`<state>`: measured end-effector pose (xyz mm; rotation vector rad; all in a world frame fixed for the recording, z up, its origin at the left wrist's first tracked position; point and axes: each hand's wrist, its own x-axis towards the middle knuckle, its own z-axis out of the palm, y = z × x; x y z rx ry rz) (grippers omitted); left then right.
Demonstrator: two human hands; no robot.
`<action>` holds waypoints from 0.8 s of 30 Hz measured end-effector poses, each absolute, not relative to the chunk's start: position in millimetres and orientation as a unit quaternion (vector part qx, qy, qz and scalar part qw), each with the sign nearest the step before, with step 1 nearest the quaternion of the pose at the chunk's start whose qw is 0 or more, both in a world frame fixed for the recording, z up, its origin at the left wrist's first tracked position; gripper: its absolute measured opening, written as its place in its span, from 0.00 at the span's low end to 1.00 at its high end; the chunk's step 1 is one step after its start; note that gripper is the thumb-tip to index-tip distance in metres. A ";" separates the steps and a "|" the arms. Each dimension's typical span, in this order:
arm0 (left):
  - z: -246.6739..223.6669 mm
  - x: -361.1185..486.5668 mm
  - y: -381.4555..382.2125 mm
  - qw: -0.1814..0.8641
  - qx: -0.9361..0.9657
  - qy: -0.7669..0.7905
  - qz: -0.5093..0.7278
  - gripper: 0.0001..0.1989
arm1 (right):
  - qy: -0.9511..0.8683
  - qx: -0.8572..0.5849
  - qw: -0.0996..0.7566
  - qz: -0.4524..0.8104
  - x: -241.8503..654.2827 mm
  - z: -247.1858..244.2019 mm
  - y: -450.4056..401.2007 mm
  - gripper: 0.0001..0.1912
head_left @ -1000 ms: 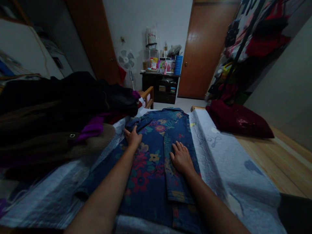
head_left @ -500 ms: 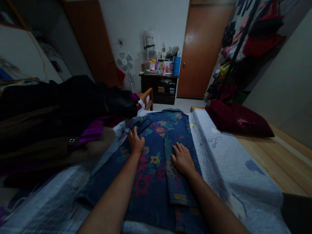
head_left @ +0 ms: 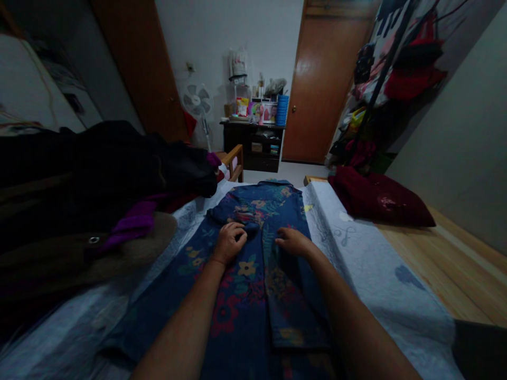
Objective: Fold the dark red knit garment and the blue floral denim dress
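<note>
A dark blue floral shirt (head_left: 247, 267) with a collar is spread on the bed, its collar end away from me. Its right-side sleeve lies folded lengthwise down the body. My left hand (head_left: 229, 244) is on the shirt's left half, fingers bent and closed on a bunched fold of the cloth around the other sleeve. Over the folded right-side sleeve is my right hand (head_left: 293, 243), fingers slightly curled and pointing left, thumb apart from them. Nothing shows in its grasp; whether its fingertips touch the cloth I cannot tell.
A heap of dark clothes (head_left: 99, 179) lies on the left. Light bedding (head_left: 368, 274) runs under the shirt. On the right, a folded maroon garment (head_left: 380, 198) rests by a wooden board (head_left: 447, 261). A wooden chair (head_left: 236, 161) stands beyond the bed.
My left hand has drawn the left-side sleeve inward, bunching it near the shirt's middle. My right hand has turned from lying flat to pointing left with curled fingers. The view has shifted slightly.
</note>
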<state>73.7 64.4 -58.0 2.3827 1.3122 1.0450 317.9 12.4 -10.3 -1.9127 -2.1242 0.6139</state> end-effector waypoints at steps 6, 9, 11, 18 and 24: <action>-60.3 74.3 66.4 0.111 0.728 0.488 0.469 0.13 | -0.670 -0.638 0.274 0.263 284.9 -23.1 51.1 0.21; -68.0 75.3 67.7 0.097 0.730 0.505 0.450 0.32 | -0.644 -0.620 0.354 0.274 271.7 -46.2 56.7 0.28; -71.6 76.5 68.8 0.115 0.745 0.521 0.401 0.34 | -0.640 -0.607 0.377 0.284 267.3 -59.5 55.6 0.30; -57.2 85.4 62.0 0.144 0.759 0.517 0.368 0.16 | -0.674 -0.545 0.404 0.293 269.5 -68.4 46.0 0.38; -48.8 95.1 52.2 0.182 0.776 0.420 0.434 0.12 | -0.700 -0.463 0.443 0.316 278.2 -64.7 47.9 0.15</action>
